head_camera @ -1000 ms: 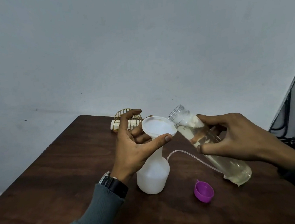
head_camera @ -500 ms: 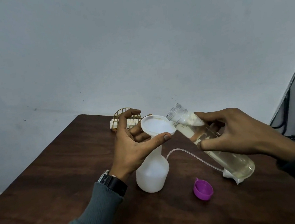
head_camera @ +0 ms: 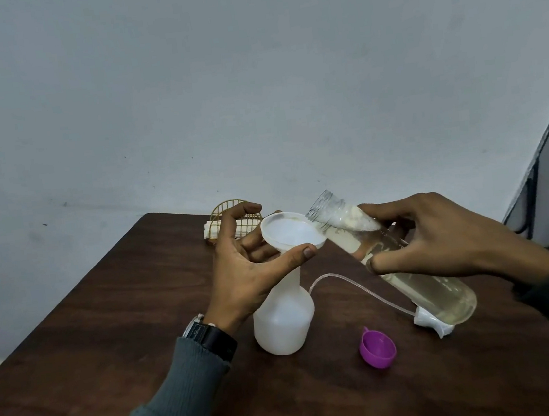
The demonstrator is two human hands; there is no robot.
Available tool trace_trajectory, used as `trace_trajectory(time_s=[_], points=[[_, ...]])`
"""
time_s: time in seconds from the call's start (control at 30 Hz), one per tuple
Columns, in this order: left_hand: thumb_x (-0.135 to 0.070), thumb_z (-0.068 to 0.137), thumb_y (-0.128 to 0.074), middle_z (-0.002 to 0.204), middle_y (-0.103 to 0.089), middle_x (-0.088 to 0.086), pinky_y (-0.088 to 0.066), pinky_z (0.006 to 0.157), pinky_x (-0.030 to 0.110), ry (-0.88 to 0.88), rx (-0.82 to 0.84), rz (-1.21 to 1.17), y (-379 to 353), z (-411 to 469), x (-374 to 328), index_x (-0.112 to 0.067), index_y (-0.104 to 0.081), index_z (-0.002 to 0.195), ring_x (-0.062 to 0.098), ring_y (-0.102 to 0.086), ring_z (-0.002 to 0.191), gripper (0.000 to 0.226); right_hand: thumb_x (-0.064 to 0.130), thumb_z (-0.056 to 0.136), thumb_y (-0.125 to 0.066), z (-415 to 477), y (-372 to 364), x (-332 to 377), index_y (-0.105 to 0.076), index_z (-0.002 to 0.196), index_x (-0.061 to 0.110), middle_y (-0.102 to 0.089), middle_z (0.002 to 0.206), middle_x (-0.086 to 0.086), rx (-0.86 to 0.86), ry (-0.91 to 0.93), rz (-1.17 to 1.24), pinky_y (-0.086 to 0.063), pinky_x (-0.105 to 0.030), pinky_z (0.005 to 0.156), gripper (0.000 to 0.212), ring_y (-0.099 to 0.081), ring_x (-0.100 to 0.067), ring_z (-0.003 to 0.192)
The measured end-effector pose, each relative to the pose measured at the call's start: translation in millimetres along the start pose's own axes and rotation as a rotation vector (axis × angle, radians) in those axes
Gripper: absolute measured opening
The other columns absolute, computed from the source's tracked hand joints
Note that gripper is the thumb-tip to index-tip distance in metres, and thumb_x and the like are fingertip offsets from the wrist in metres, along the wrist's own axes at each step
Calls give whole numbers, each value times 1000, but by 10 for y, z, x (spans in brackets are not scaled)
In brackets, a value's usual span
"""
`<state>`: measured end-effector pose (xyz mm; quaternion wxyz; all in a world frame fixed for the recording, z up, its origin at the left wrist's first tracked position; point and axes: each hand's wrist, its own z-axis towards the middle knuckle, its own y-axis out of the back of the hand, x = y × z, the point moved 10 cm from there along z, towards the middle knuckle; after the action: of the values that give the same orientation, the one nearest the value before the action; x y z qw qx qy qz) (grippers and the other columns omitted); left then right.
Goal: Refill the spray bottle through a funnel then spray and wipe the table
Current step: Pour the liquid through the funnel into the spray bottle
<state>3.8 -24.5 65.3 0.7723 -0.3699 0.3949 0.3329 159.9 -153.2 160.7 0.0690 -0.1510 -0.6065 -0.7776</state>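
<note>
A white spray bottle point(head_camera: 284, 323) stands uncapped on the dark wooden table point(head_camera: 109, 329), with a white funnel point(head_camera: 290, 235) in its neck. My left hand point(head_camera: 245, 266) holds the funnel's rim between thumb and fingers. My right hand point(head_camera: 437, 240) grips a clear bottle point(head_camera: 421, 280) of pale liquid, tilted with its open mouth over the funnel's right edge. The spray head point(head_camera: 431, 321) lies on the table at right, its thin tube point(head_camera: 350, 281) curving back toward the spray bottle.
A purple cap point(head_camera: 377, 351) lies on the table in front of the spray bottle. A gold wire holder with folded white cloth point(head_camera: 224, 227) stands at the table's far edge, behind my left hand. Dark cables hang by the wall at right.
My right hand has tipped the clear bottle further, raising its base off the table and bringing its mouth over the funnel. My left hand keeps its hold on the funnel.
</note>
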Motion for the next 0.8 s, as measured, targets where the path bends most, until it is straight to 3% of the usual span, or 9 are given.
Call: trace_trajectory(time_s=[0.13, 0.3, 0.53, 0.67, 0.8], points=[[-2, 62, -92, 114, -80, 11, -60, 67, 26, 2, 1, 1, 3, 16, 14, -17, -44, 132, 27, -80, 97, 86, 57, 57, -70, 5, -4, 28, -59, 109, 62, -78, 101, 11, 16, 6, -6, -59, -44, 83, 53, -71, -12, 87], [-8, 57, -92, 114, -80, 12, -63, 75, 31, 0, 11, -14, -1, 27, 26, -17, -44, 130, 28, -80, 97, 88, 55, 58, -70, 25, -5, 4, -57, 114, 56, -78, 100, 11, 32, 11, -19, -59, -46, 82, 57, -70, -13, 84], [1, 65, -91, 111, -80, 11, -59, 64, 23, 6, 16, 11, -20, 19, 24, -19, -45, 129, 21, -81, 90, 82, 50, 64, -73, 47, -8, -50, -66, 113, 46, -77, 97, 6, 53, 4, -56, -57, -44, 77, 49, -67, -18, 83], [-8, 59, -93, 112, -80, 11, -61, 71, 28, 5, 15, 5, -22, 25, 28, -20, -45, 129, 25, -80, 94, 85, 55, 60, -70, 60, 0, -75, -69, 111, 46, -77, 93, 8, 57, -8, -64, -56, -41, 75, 52, -67, -16, 82], [6, 68, -90, 112, -80, 11, -55, 58, 19, 14, 10, 18, -23, 26, 29, -17, -44, 128, 17, -79, 85, 80, 50, 63, -74, 67, 2, -83, -70, 110, 43, -77, 95, 4, 62, -2, -59, -57, -45, 77, 47, -66, -20, 83]])
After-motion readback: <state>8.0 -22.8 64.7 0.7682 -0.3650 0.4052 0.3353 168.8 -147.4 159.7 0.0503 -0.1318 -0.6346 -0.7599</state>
